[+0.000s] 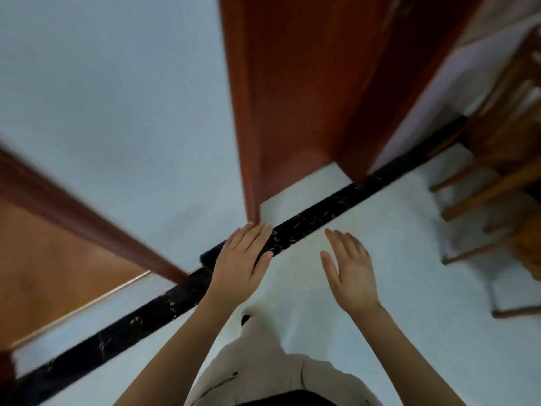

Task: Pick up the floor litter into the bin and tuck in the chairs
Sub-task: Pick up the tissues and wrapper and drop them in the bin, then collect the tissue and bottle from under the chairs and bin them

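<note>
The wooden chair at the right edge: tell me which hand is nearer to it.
Right. The right hand hangs open over the white floor, on the wooden chair's side; the left hand is farther off, over the black floor strip by the door frame.

Pale, glossy floor [366, 259], blurred by motion. Crossed from 8 o'clock toward 2 o'clock by a black speckled strip [307, 221]. Standing on it at 3 o'clock, wooden chair legs [456, 183], just beyond the strip's far end. At 12 o'clock, base of a red-brown door frame [254, 206] meeting the floor beside the strip. No loose items discernible on the visible surface.
</note>
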A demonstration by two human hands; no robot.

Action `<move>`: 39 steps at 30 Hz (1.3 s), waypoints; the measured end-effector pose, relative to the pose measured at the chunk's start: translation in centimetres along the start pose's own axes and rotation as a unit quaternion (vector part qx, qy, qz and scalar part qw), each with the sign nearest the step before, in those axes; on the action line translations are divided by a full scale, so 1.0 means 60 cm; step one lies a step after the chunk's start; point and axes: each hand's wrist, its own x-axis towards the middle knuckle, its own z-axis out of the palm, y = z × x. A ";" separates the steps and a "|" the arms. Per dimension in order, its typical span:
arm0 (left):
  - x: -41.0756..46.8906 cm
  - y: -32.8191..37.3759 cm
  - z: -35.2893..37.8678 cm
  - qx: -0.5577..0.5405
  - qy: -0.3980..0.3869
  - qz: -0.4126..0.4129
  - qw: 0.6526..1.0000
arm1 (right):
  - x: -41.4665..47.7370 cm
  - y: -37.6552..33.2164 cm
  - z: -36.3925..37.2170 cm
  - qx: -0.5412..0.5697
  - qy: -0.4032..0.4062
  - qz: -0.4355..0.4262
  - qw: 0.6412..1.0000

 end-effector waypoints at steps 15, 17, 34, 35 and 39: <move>-0.139 0.506 0.253 -0.049 -0.263 0.364 0.892 | -0.707 0.189 -0.187 -0.011 0.221 0.473 0.853; -0.161 0.572 0.279 -0.058 -0.285 0.406 0.866 | -0.772 0.192 -0.198 -0.011 0.254 0.517 0.818; -0.167 0.949 0.602 -0.069 -0.381 0.507 0.770 | -0.957 0.492 -0.311 -0.011 0.332 0.629 0.702; -0.158 0.978 0.626 -0.067 -0.386 0.506 0.768 | -0.960 0.526 -0.328 -0.015 0.330 0.632 0.701; -0.128 1.085 0.732 -0.051 -0.407 0.515 0.753 | -0.976 0.661 -0.377 -0.022 0.325 0.639 0.696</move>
